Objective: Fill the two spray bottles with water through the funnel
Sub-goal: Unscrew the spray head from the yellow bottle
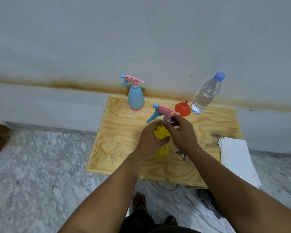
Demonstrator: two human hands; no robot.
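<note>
A single head-worn wide-angle view looks steeply down and forward from above the standing person. The low pale plywood table (124, 148) fills mid-frame, near; the stained grey wall (141, 39) fills the upper half, and the marble floor (32, 165) spreads lower left.

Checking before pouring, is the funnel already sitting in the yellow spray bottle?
No, the funnel stands upside down on the table, apart from the yellow spray bottle, whose trigger head is still on.

two spray bottles (136, 96) (161, 132), one funnel (182, 108), one water bottle (207, 93), two hands (150, 140) (183, 133)
</note>
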